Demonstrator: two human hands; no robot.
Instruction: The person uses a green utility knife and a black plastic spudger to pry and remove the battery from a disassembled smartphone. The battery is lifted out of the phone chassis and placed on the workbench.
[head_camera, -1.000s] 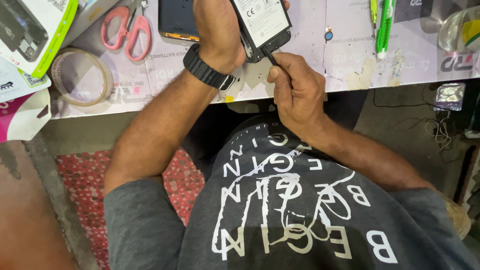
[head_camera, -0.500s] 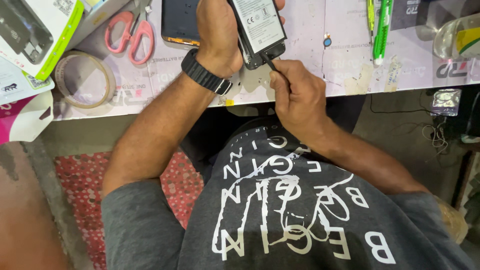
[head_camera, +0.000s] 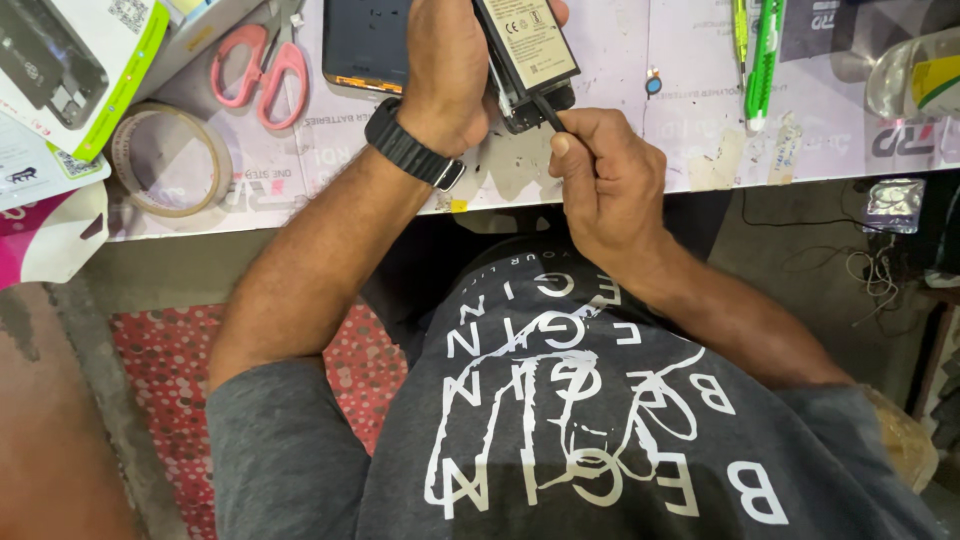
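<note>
A white and green box (head_camera: 75, 70) lies at the table's top left, a pink and white package (head_camera: 45, 235) below it, and a white label (head_camera: 530, 40) covers the held phone's battery.

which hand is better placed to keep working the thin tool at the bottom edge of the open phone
Right. The right hand already pinches the thin dark tool, its tip at the open phone's lower edge. The left hand, with the black wristband, is wrapped around the phone, steadying it above the work mat.
</note>
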